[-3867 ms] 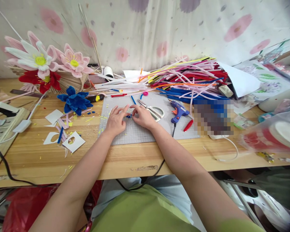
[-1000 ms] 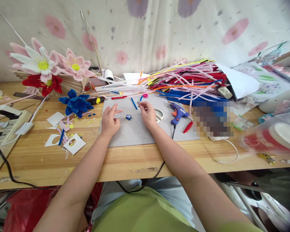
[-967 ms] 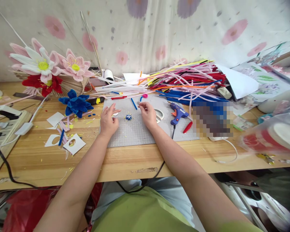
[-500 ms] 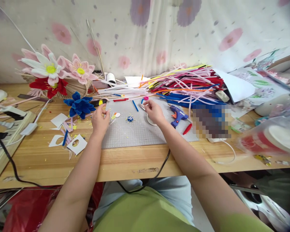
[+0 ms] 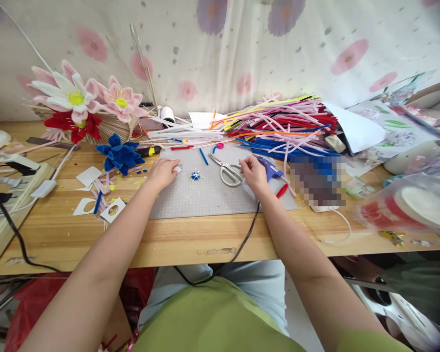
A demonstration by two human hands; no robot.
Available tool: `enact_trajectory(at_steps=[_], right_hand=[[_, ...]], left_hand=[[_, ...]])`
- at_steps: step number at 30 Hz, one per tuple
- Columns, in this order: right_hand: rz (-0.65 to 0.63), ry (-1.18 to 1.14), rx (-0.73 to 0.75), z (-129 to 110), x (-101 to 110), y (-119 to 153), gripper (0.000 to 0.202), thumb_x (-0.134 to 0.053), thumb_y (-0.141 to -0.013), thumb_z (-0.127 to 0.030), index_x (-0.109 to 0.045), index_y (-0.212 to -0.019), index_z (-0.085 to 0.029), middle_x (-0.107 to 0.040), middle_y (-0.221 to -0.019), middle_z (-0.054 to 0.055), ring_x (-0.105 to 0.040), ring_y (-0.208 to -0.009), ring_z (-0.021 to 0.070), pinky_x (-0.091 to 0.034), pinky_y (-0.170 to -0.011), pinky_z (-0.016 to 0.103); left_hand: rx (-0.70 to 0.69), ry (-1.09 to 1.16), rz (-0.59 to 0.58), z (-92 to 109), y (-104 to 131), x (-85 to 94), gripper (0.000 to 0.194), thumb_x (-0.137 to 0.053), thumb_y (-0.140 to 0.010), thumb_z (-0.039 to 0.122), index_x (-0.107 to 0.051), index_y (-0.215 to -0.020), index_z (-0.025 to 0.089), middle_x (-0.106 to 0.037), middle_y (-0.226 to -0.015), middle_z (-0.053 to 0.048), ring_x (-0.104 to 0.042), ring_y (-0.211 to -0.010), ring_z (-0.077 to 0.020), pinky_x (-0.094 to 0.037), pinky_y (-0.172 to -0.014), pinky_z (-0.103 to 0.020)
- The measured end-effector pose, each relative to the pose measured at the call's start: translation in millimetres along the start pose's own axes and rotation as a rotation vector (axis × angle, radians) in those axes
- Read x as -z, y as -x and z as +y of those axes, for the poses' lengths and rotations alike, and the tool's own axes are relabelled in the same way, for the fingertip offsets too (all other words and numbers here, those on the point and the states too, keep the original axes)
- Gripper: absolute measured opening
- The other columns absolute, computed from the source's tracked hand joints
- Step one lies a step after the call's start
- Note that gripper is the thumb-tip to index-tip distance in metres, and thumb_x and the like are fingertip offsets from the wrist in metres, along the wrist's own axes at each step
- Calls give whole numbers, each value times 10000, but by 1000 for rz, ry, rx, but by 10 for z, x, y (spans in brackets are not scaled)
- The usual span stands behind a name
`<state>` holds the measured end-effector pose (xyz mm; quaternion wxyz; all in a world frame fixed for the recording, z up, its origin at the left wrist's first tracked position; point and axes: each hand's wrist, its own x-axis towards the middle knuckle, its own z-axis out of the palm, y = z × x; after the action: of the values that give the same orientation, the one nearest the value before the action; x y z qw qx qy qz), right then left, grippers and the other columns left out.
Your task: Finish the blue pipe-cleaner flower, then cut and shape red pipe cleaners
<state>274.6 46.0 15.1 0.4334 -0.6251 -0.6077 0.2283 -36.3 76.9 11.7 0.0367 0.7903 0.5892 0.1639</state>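
A small white disc (image 5: 176, 169) lies at the fingertips of my left hand (image 5: 164, 173), which appear closed on its edge. To the right of it, a small blue piece wound with white thread (image 5: 195, 175) rests on the grey cutting mat (image 5: 190, 208). My right hand (image 5: 254, 172) has curled fingers beside the handles of the scissors (image 5: 230, 175). It covers part of the blue hot glue gun (image 5: 272, 168); whether it grips anything is hidden. A red-handled tool (image 5: 282, 190) lies just right of this hand.
Pipe cleaners (image 5: 282, 122) in many colours pile up at the back. Fuzzy flowers (image 5: 75, 98) and a blue flower (image 5: 119, 154) stand at the left, near paper scraps (image 5: 113, 209). A power strip (image 5: 22, 195) sits at the far left, a bagged red cup (image 5: 385, 210) at the right.
My left hand has come down and right to the white disc. My right hand has shifted right from the scissors to the glue gun, uncovering the scissors. The camera view has tilted slightly.
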Motion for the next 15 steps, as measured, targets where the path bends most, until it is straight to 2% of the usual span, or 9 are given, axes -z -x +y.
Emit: enact_trajectory(at_steps=[4,7,11,13,15], right_hand=[[18,36,38,-3,-90,69,258,-571,-765,-420,-459,-667,-209,-532,-595,-21,-453,-562,122,-329,-575,258],[27,91,53,-20,-59,91,276,-618,-736,-415,-450,-662,-208,-528,-612,-24,-454,-575,121,-324,-580,257],[150,239,-24,-7,162,69,261,-568,-780,-438,-484,-697,-206,-565,-651,-9,-489,-608,136,-331,-607,263],[235,325,-101,25,321,45,250,-524,-809,-444,-512,-733,-207,-592,-677,8,-517,-636,156,-349,-625,272],[249,431,-197,66,468,23,256,-486,-834,-445,-541,-762,-205,-626,-724,42,-557,-693,192,-376,-655,296]], left_hand=[[34,16,52,55,26,-5,391,-570,-701,151,-670,-1076,198,-693,-951,-109,-583,-1006,-296,-396,-938,-444],[58,42,95,125,54,10,376,-571,-689,122,-677,-1045,184,-682,-974,-116,-575,-1018,-307,-385,-942,-448],[113,79,139,162,94,66,238,-560,-723,153,-693,-916,195,-678,-877,-89,-600,-912,-265,-419,-878,-400],[191,125,182,160,120,98,152,-554,-759,224,-679,-838,191,-671,-838,-82,-604,-857,-246,-439,-812,-370],[300,213,252,171,146,117,156,-530,-791,289,-645,-776,184,-658,-786,-70,-605,-785,-218,-447,-744,-335]])
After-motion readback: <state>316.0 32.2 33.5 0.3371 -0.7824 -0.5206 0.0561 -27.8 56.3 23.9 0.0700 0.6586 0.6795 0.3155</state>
